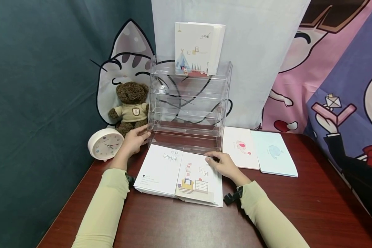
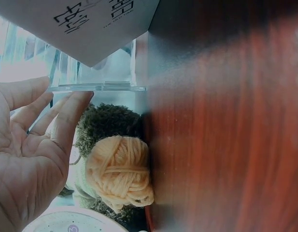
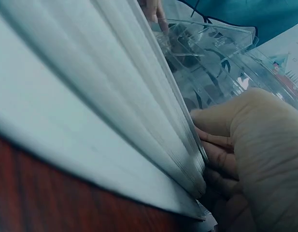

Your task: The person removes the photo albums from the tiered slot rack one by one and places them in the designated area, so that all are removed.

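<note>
An open white notebook (image 1: 159, 168), with printed lettering on its left side and a drawn chair and dresser on its right, lies before a clear acrylic tiered rack (image 1: 189, 144). My right hand (image 1: 224, 167) grips the notebook's upper right edge. In the right wrist view, the thumb lies over the thick page stack (image 3: 153, 111) with the fingers curled beneath. My left hand (image 1: 134, 140) touches the rack's lower left side, fingers extended. Seen from the left wrist, its fingertips meet the clear side panel (image 2: 105, 87), and the notebook's corner (image 2: 91, 29) juts in above.
Another illustrated notebook (image 1: 193, 51) stands on the rack's top tier. Left are a teddy bear (image 1: 131, 110), a white alarm clock (image 1: 106, 144) and an orange yarn ball (image 2: 122, 171). A pink-elephant notebook (image 1: 240, 148) and a blue-whale notebook (image 1: 274, 153) lie at right.
</note>
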`<action>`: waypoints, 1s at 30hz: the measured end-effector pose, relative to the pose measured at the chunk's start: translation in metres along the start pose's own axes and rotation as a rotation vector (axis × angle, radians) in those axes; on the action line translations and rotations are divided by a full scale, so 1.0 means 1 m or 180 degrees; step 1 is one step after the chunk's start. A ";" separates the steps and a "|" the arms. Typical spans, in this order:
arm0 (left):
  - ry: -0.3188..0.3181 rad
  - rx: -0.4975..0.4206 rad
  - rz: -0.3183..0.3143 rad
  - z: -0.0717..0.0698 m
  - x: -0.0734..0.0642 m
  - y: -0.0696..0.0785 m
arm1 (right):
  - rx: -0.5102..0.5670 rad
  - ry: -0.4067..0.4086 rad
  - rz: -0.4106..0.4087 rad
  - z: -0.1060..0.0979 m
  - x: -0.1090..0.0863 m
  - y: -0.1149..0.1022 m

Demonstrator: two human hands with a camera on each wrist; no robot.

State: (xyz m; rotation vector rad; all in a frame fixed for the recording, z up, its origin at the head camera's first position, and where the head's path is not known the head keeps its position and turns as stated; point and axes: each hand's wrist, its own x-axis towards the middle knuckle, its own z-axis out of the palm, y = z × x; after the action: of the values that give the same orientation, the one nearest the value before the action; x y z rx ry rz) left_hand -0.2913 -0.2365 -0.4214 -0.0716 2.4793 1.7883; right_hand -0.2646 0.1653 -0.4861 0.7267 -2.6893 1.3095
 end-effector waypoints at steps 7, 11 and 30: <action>-0.0004 0.0040 0.0009 -0.001 -0.001 0.000 | -0.0015 0.0055 -0.0008 0.001 0.001 -0.001; 0.0007 0.0065 0.0003 -0.002 -0.001 0.000 | 0.0061 0.0049 -0.0098 0.000 0.001 -0.002; 0.0001 0.0054 0.0130 -0.001 -0.001 0.000 | -0.0198 -0.1001 -0.0929 -0.033 0.004 -0.041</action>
State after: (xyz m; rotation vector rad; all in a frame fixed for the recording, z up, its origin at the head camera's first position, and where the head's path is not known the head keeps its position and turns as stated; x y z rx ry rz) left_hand -0.2905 -0.2379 -0.4210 -0.0201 2.5137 1.7823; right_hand -0.2544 0.1671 -0.4343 1.3583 -2.6913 1.1157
